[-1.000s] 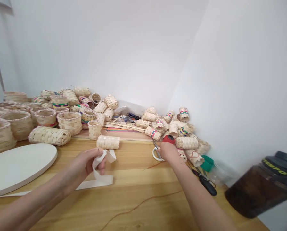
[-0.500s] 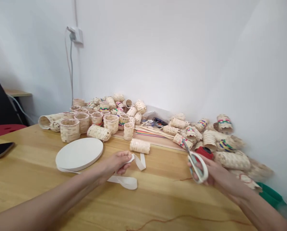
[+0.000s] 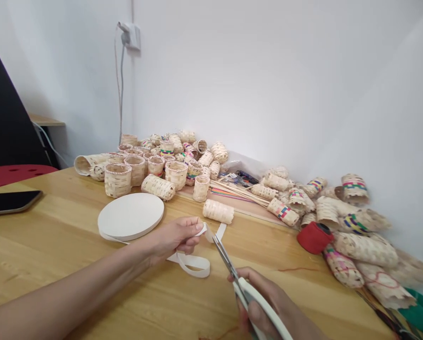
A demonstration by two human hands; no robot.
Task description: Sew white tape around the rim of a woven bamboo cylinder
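Between the thumb and fingers of my left hand (image 3: 183,236) is pinched a white ribbon (image 3: 197,264). One end of it runs toward a small woven bamboo basket (image 3: 218,211) lying on its side; a loop hangs below the hand. The ribbon leads back to a flat white roll (image 3: 131,215) on the table. My right hand (image 3: 264,302) grips white-handled scissors (image 3: 229,262), blades pointing up and left. Their tips are close to the ribbon beside my left fingers; whether they touch it I cannot tell.
Many woven baskets (image 3: 117,179) stand and lie along the wall. Bamboo strips (image 3: 241,193) lie behind the near basket. A red thread spool (image 3: 314,237) sits at right, a phone (image 3: 11,202) at left. A green container (image 3: 422,311) is at the right edge.
My right hand has brought the scissors left and down, close to the ribbon. My left hand still pinches the ribbon. The camera view has shifted slightly.
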